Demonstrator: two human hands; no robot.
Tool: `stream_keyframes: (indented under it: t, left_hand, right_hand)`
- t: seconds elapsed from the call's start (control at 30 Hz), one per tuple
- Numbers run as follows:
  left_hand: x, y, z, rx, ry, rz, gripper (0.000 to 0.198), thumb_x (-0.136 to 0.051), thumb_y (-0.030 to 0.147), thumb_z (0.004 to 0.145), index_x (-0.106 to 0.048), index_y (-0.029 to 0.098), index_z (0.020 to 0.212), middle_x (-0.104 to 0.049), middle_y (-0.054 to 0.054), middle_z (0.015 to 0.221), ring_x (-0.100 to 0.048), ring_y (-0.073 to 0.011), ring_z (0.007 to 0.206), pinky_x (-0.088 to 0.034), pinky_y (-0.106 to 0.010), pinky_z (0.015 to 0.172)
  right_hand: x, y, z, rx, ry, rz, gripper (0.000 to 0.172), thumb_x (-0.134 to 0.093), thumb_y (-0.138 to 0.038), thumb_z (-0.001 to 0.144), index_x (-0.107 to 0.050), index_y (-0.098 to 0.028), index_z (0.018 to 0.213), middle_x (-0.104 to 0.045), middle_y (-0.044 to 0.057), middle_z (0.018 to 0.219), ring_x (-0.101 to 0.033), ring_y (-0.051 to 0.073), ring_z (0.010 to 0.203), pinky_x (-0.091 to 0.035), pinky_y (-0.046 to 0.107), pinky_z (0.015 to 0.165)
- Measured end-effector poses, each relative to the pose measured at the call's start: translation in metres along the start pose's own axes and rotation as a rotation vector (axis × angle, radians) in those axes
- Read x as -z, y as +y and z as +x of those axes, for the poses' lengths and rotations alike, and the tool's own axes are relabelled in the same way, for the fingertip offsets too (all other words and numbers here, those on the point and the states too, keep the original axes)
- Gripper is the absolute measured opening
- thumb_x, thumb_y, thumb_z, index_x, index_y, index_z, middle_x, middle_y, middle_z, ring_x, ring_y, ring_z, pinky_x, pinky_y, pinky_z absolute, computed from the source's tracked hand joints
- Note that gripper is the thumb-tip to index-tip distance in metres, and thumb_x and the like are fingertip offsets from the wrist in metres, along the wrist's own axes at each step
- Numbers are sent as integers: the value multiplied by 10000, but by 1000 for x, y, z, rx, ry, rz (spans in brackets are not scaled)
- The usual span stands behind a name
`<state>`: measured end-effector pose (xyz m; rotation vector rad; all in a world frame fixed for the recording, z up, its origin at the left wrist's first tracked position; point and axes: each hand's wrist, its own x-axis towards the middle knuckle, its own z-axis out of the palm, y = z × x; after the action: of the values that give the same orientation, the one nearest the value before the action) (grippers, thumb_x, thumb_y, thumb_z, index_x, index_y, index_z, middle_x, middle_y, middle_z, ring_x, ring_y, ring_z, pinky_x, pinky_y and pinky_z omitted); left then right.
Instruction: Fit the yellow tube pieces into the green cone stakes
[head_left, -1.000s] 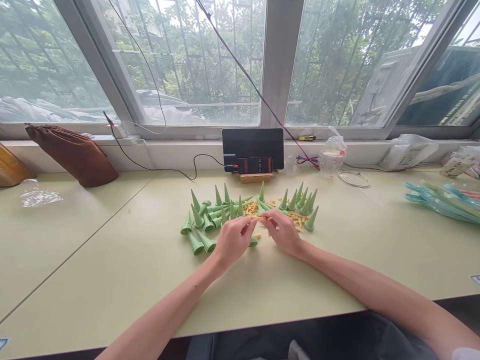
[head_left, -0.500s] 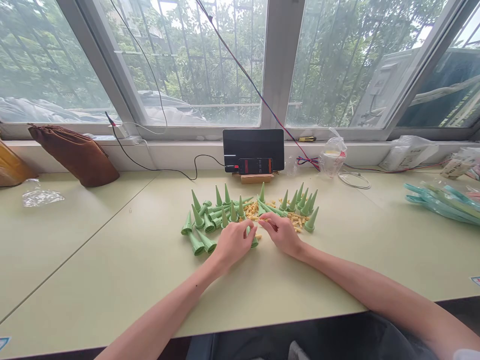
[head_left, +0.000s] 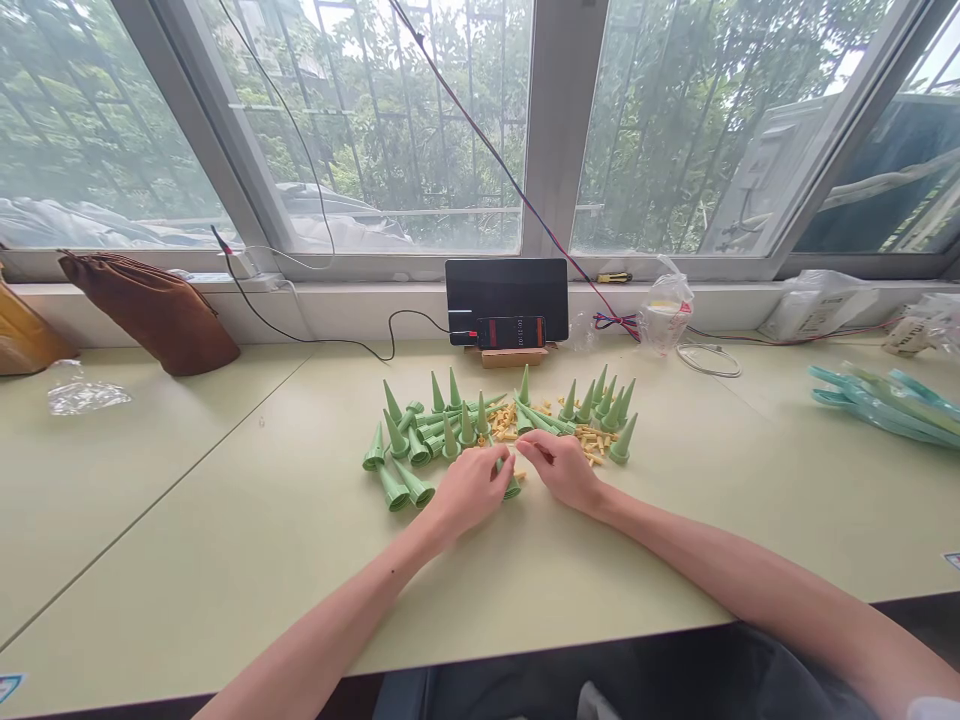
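My left hand (head_left: 474, 487) is closed around a green plastic cone-shaped spike (head_left: 513, 491), whose wide ribbed end shows below the fingers. Opposite it, my right hand (head_left: 561, 468) has thumb and fingertips pinched together; anything between them is too small to make out. The fingertips of both hands are close but apart. Just beyond them lies a heap of small yellow plastic pieces (head_left: 504, 420). More green spikes (head_left: 396, 436) stand or lie to the left, and several stand upright to the right (head_left: 622, 440).
A phone (head_left: 513, 331) leans against a black tablet (head_left: 507, 290) at the back. A brown pouch (head_left: 161, 315) stands at the left. A bagged cup (head_left: 666, 315), a coiled white cable (head_left: 709, 360) and teal plastic-wrapped items (head_left: 885, 405) lie along the right.
My left hand and the green spike have shifted slightly right and down. The yellow piece seen at my right fingertips before is no longer distinguishable there.
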<state>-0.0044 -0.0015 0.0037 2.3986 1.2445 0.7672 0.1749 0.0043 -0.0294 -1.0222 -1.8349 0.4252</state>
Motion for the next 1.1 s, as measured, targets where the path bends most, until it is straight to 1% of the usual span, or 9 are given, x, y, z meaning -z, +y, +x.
stream_keyframes:
  t: [0.1, 0.23, 0.33, 0.57, 0.67, 0.8, 0.93, 1.0, 1.1]
  left_hand:
    - [-2, 0, 1, -4, 17, 0, 339, -393, 316, 959, -519, 201, 667, -511, 18, 584, -459, -145, 534, -330, -259, 513]
    - [-4, -1, 1, 0, 60, -17, 235, -424, 300, 955, -605, 202, 841, -577, 3, 703, -510, -143, 576, -393, -260, 566]
    - [-6, -4, 1, -6, 92, -26, 189, -442, 281, 950, -614, 204, 947, -597, -15, 814, -521, -132, 581, -422, -266, 593]
    - [-6, -7, 1, -1, 88, -75, 192, -423, 263, 960, -581, 219, 1061, -585, -21, 929, -540, -127, 617, -454, -288, 657]
    - [-5, -6, 1, 15, 112, -78, 182, -411, 248, 963, -564, 220, 1058, -585, -30, 954, -554, -148, 684, -449, -289, 668]
    - [-3, -4, 3, 68, 156, -92, 184, -379, 249, 977, -548, 220, 1046, -565, -27, 915, -539, -152, 692, -435, -281, 656]
    - [-3, -4, 4, 87, 198, -117, 174, -376, 255, 984, -540, 218, 1026, -556, -19, 887, -549, -154, 729, -431, -276, 681]
    - [-3, -4, 4, 89, 210, -126, 169, -379, 260, 986, -538, 216, 1023, -561, -18, 885, -547, -149, 719, -425, -271, 672]
    - [-3, -5, 4, 90, 217, -123, 170, -383, 265, 987, -542, 214, 1020, -562, -15, 872, -537, -144, 699, -415, -264, 652]
  right_hand:
    - [2, -2, 2, -11, 26, -6, 294, -465, -390, 978, -629, -197, 828, -512, -18, 567, -432, 122, 488, -401, 255, 499]
    - [3, -5, 3, -34, 52, 20, 252, -478, -361, 972, -619, -181, 866, -594, 14, 677, -501, 126, 547, -427, 252, 530]
    - [2, -7, 4, -63, 59, 57, 226, -491, -352, 966, -615, -172, 910, -628, 34, 768, -539, 122, 565, -445, 247, 534]
    - [3, -8, 4, -102, 74, 72, 184, -506, -331, 953, -611, -182, 979, -644, 49, 925, -525, 97, 534, -438, 240, 505]
    - [4, -8, 4, -114, 70, 64, 179, -504, -332, 950, -611, -190, 975, -632, 44, 917, -507, 90, 510, -438, 238, 490]
    - [4, -8, 4, -132, 78, 72, 183, -508, -342, 943, -604, -188, 969, -637, 48, 916, -502, 86, 492, -440, 238, 482]
    - [4, -9, 4, -152, 84, 81, 190, -506, -347, 939, -592, -178, 959, -626, 30, 820, -474, 79, 459, -421, 230, 465]
    - [3, -9, 4, -137, 94, 89, 178, -506, -337, 936, -582, -176, 931, -611, 20, 787, -472, 77, 458, -413, 226, 463]
    - [2, -9, 3, -85, 122, 103, 154, -507, -307, 926, -570, -175, 877, -597, 16, 760, -513, 91, 505, -422, 226, 487]
